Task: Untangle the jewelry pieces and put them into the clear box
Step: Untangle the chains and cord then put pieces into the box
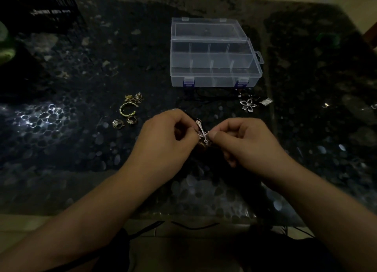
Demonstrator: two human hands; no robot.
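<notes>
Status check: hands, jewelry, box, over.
Left hand and right hand both pinch silver tangle above table. Clear box open, compartments look empty. Gold pieces, flower pendant loose on table. Path clear.

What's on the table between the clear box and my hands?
In the head view, between the clear box and the hands, a thin black cord lies on the dark table; nothing else shows there.

Your dark table (61,149) is carrying the open clear box (214,75), gold rings (128,110) and a flower pendant (247,105).
</notes>
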